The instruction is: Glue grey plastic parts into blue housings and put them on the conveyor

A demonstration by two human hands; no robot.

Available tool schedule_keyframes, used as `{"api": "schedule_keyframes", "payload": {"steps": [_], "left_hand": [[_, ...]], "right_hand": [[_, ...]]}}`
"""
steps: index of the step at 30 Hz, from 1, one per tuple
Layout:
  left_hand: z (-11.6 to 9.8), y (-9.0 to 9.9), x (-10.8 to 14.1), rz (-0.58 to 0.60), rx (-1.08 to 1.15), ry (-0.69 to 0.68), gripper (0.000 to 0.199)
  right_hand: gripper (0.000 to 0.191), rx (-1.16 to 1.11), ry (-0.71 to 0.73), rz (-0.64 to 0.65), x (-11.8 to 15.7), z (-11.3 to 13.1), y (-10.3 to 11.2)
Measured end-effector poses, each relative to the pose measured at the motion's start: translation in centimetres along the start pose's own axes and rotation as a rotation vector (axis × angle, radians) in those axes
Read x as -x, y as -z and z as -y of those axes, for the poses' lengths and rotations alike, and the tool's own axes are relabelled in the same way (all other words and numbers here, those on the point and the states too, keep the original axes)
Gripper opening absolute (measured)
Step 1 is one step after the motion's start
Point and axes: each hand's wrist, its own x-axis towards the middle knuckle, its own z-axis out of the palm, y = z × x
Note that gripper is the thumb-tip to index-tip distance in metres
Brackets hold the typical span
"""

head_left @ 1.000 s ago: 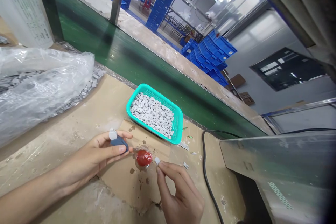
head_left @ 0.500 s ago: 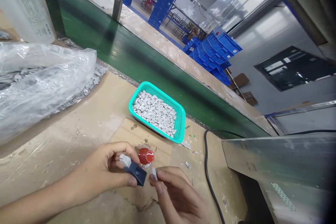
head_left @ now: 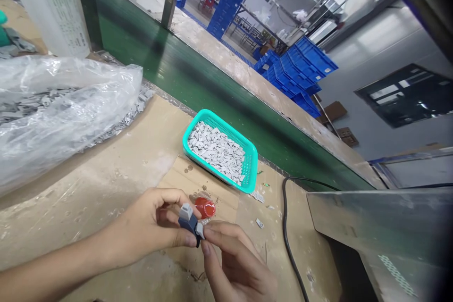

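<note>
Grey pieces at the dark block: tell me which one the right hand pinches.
The lower piece, at the right end of the block, pinched by the right hand; the upper piece stands at the left end, apart from that hand.

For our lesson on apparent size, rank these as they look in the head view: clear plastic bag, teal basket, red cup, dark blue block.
1. Clear plastic bag
2. Teal basket
3. Red cup and dark blue block: too alike to rank, since the left hand partly covers the block.
</note>
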Motion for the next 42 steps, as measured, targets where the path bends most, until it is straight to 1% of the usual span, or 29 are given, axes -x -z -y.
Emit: {"api": "schedule_keyframes", "payload": {"steps": [3, 5, 8, 11, 14, 16, 18, 19, 21, 23, 25, 27, 30, 32, 34, 37, 39, 40, 42], "left_hand": [[0.2, 0.1, 0.0, -0.035, 0.023, -0.003, 0.017], [0.4, 0.1, -0.1, -0.067, 0.043, -0.01, 0.018], [0.6, -0.1, -0.1, -0.101, 0.123, -0.036, 0.018], [0.6, -0.6, -0.1, -0.14, 0.351, 0.02, 0.03], [0.3, -0.7, -0.2, -0.242, 0.568, 0.075, 0.044], [0.0, -0.4, -0.4, -0.317, 0.626, 0.044, 0.045], [-0.4, 0.1, -0.6, -0.349, 0.628, -0.001, 0.044], [-0.7, 0.4, -0.6, -0.346, 0.623, -0.026, 0.044], [-1.0, 0.8, -0.6, -0.314, 0.622, -0.075, 0.045], [-0.9, 1.1, -0.7, -0.269, 0.64, -0.112, 0.05], [-0.6, 1.2, -1.0, -0.23, 0.658, -0.13, 0.058], [-0.2, 1.3, -1.4, -0.21, 0.658, -0.125, 0.066], [0.3, 1.5, -1.9, -0.219, 0.63, -0.125, 0.077], [0.2, 1.8, -2.0, -0.232, 0.604, -0.15, 0.079], [-0.3, 2.1, -2.0, -0.234, 0.571, -0.183, 0.077], [-1.9, 2.6, -2.1, -0.237, 0.469, -0.226, 0.065], [-3.7, 3.2, -2.9, -0.252, 0.304, -0.256, 0.055], [-4.8, 3.7, -3.5, -0.268, 0.183, -0.271, 0.052], [-7.1, 4.8, -5.6, -0.33, -0.145, -0.298, 0.048]], "right_hand": [[0.03, 0.117, 0.097, -0.02, 0.0, 0.2, -0.2], [0.028, 0.211, 0.141, -0.007, 0.0, 0.4, -0.3], [0.034, 0.301, 0.202, 0.031, 0.3, 0.3, -0.8], [0.045, 0.349, 0.241, 0.042, 0.9, 0.1, -1.9], [0.049, 0.375, 0.238, 0.022, 0.9, -0.3, -2.4], [0.048, 0.435, 0.244, 0.001, -0.1, -1.0, -1.5], [0.043, 0.555, 0.246, -0.018, -2.0, -2.2, 0.5], [0.037, 0.627, 0.239, -0.012, -3.2, -3.1, 1.8], [0.024, 0.756, 0.179, -0.025, -5.7, -5.1, 4.4], [0.02, 0.774, 0.16, -0.028, -7.9, -6.9, 6.3], [0.021, 0.768, 0.163, 0.004, -9.4, -8.3, 7.2], [0.022, 0.76, 0.166, 0.05, -10.4, -9.0, 7.5], [0.021, 0.759, 0.156, 0.13, -11.4, -9.2, 7.5], [0.021, 0.764, 0.146, 0.197, -12.1, -9.1, 7.6], [0.023, 0.771, 0.138, 0.27, -12.8, -8.8, 7.8], [0.026, 0.791, 0.118, 0.368, -13.8, -8.3, 7.6], [0.022, 0.813, 0.093, 0.397, -14.2, -8.1, 7.3], [0.021, 0.822, 0.08, 0.398, -14.3, -8.0, 7.1], [0.021, 0.83, 0.059, 0.382, -14.1, -8.0, 6.7]]}}
